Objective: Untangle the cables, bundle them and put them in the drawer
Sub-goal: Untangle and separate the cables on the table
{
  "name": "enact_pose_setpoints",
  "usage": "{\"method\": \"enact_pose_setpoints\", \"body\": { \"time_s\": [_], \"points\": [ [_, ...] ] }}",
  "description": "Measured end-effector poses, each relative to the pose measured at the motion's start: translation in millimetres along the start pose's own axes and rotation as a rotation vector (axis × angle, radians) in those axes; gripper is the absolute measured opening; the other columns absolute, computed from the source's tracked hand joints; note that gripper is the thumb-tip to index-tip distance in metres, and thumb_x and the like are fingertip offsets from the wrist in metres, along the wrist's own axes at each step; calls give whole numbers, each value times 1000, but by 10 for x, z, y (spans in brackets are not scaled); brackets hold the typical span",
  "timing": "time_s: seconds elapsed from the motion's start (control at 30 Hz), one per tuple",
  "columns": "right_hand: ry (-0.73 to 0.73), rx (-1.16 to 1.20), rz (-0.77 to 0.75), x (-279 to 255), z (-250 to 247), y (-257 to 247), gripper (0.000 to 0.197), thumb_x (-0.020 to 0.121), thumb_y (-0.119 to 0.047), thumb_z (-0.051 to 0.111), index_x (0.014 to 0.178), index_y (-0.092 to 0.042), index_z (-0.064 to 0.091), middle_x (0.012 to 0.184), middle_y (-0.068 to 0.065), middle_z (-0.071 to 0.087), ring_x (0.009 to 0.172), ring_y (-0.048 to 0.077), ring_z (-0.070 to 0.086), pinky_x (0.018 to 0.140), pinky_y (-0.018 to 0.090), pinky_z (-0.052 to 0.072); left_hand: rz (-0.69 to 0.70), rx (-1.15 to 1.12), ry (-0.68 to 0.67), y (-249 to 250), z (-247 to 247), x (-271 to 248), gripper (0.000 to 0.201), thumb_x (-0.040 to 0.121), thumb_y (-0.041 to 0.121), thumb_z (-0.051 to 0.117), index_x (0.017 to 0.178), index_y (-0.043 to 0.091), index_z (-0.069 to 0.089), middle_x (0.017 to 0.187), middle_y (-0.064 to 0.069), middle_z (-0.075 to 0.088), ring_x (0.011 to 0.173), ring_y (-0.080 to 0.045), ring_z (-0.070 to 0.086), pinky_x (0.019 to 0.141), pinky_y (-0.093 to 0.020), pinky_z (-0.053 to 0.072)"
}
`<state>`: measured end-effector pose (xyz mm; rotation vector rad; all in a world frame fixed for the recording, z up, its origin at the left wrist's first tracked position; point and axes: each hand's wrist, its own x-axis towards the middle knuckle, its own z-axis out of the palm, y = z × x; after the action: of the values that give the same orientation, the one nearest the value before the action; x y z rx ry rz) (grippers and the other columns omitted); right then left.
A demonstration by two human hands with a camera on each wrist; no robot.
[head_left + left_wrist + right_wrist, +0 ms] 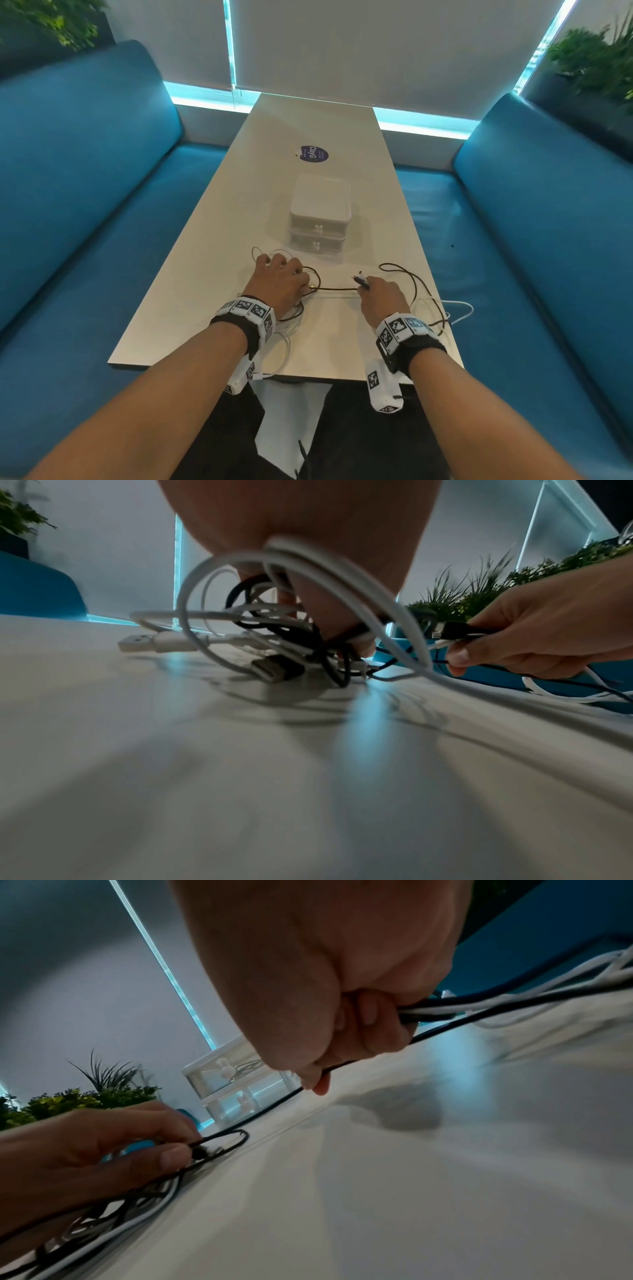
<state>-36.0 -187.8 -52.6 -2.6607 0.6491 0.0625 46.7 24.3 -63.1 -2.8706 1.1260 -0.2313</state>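
A tangle of black and white cables [274, 631] lies near the table's front, and my left hand [284, 275] sits on top of it. Thumb and forefinger of the left hand [185, 1150] pinch a black loop in the tangle. My right hand [371, 289], further right, grips several black and white cable ends [361, 279] in a curled fist [359, 1026]. A black cable [335, 289] runs taut between the two hands. More black cable [421, 287] loops behind the right hand. The white two-drawer unit [320, 219] stands just beyond, both drawers closed.
A white cable [460, 310] trails over the table's [205, 308] right edge. A round dark sticker [311, 154] lies further back. Blue benches [85, 205] flank the table on both sides, with plants [596, 61] behind them.
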Motion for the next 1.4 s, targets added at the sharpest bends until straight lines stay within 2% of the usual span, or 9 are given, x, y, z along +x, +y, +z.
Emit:
{"method": "enact_pose_setpoints", "body": {
  "time_s": [0.13,0.3,0.4,0.53,0.77,1.0,1.1,1.23,1.4],
  "points": [
    [25,-68,8,-21,-14,-17,28,102,-32,43,116,-16,60,104,10,63,92,30,63,79,38,53,-7,12,-33,42,-34,22,29,104,44,39,115,31,63,130,5,53,122,-30,45,103,-49,27],
    [-17,-65,-201,-121,82,-328,30,104,-32,39,129,-20,50,105,17,61,93,37,62,71,37,47,-19,31,-58,114,-54,34,26,104,40,39,118,33,60,130,3,52,122,-31,44,103,-51,27],
    [-46,-18,-271,-124,200,-448,26,103,-34,42,115,-16,56,98,16,64,88,35,61,73,39,52,-38,23,-70,126,-64,31,27,103,41,39,120,33,59,132,2,52,122,-31,44,102,-50,28],
    [-67,51,-249,-107,276,-406,26,102,-34,44,103,-13,59,93,13,67,88,33,61,73,41,50,-50,-8,-54,101,-47,-12,21,101,35,43,116,35,57,132,4,50,123,-31,43,102,-50,29],
    [-70,58,-284,-68,284,-399,26,101,-33,48,106,-11,62,96,14,68,92,34,60,73,39,47,-51,-24,-68,143,-77,5,25,100,35,44,122,32,56,130,0,52,122,-34,45,101,-54,32],
    [-60,-27,-206,37,113,-238,22,100,-34,49,104,-17,62,97,14,65,86,34,62,69,33,47,-55,-9,-144,16,-65,38,22,103,40,42,120,36,56,135,5,45,129,-30,37,102,-55,29],
    [-49,-39,-192,26,100,-251,23,99,-35,48,107,-18,63,100,13,65,88,33,63,73,36,51,-49,4,-169,56,-100,63,23,103,39,42,122,35,55,135,3,44,129,-32,37,103,-56,30],
    [-69,8,-250,-16,183,-373,24,99,-37,49,101,-17,62,96,13,66,90,33,61,69,34,44,-53,-2,-182,108,-134,68,25,104,39,39,121,33,54,132,1,46,127,-33,38,102,-56,30],
    [-76,-19,-259,-36,217,-348,23,98,-39,48,92,-22,63,86,9,65,80,31,62,69,38,52,-54,-5,-168,76,-136,34,26,102,40,39,123,31,54,134,2,46,127,-32,39,103,-56,29]
  ]
}}
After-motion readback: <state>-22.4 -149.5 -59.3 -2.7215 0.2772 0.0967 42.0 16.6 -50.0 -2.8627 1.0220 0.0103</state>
